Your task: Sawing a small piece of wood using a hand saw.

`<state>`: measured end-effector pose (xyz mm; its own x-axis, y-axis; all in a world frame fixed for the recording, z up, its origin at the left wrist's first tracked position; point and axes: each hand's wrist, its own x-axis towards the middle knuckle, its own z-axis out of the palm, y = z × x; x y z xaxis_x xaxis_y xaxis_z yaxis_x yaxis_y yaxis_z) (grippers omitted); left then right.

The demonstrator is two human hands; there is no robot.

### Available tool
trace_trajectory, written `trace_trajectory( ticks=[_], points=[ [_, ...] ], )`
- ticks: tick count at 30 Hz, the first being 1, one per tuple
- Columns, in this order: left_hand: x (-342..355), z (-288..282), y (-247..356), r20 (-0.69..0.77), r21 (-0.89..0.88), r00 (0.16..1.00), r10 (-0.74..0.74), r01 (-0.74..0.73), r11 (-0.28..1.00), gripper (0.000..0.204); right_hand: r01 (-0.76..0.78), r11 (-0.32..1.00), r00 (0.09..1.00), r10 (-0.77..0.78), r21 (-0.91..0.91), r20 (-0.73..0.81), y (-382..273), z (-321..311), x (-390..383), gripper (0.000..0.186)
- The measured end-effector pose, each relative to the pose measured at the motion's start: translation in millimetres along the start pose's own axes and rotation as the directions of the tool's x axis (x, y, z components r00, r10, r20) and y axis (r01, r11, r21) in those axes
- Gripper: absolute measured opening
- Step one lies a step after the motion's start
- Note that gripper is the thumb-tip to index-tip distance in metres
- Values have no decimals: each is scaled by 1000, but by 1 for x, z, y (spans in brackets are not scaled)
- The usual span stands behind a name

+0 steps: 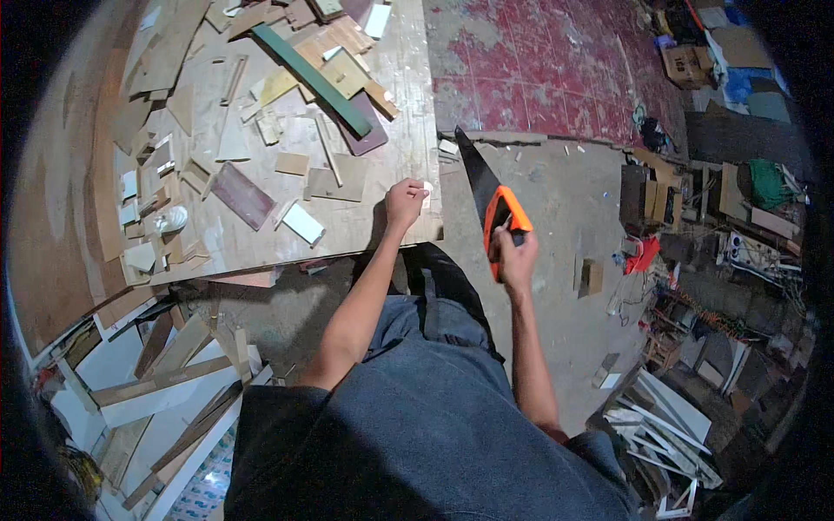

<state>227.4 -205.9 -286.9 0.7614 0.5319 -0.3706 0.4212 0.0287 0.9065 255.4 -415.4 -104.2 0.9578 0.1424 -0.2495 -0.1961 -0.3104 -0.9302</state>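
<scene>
The right hand point(515, 256) grasps the saw point(483, 182), right of the bench point(349, 230), blade pointing far and left; the left hand point(403, 205) is nearer the pale piece point(426, 194) by the bench's right edge, grip unclear.

At left, table point(413, 104) with scraps point(243, 194) on it
At its near right corner, left hand point(404, 205); farther right, saw point(479, 172) in right hand point(515, 259); near left, boards point(167, 382).

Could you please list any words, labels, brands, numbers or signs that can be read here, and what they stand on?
There are none that I can read.
Cardboard box, upper right: any marks are too small and blurred.
Orange-handled saw in the right hand: no lettering can be made out.
</scene>
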Motion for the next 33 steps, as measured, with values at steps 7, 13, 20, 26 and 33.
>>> trace_trajectory(
  ticks=[7, 13, 20, 26, 33],
  points=[
    [7, 55, -8, -28, 222, 1000, 2, 4, 975, 12, -183, 975, 980, 192, 126, -60, 45, 6, -28, 13],
    [10, 63, -14, -95, 360, 987, 128, -85, 929, 12, -174, 979, 985, 174, 110, 15, 52, 21, -26, 12],
    [12, 71, -21, -122, 339, 976, 181, -130, 932, 11, -238, 963, 970, 230, 127, 76, 50, 18, -23, 12],
    [7, 74, -15, -114, 257, 980, 166, -132, 957, 7, -230, 969, 971, 221, 92, 94, 44, 14, -22, 12],
    [2, 75, -14, -93, 368, 977, 190, -144, 919, 19, -226, 966, 970, 211, 127, 125, 42, 18, -23, 11]
  ],
)
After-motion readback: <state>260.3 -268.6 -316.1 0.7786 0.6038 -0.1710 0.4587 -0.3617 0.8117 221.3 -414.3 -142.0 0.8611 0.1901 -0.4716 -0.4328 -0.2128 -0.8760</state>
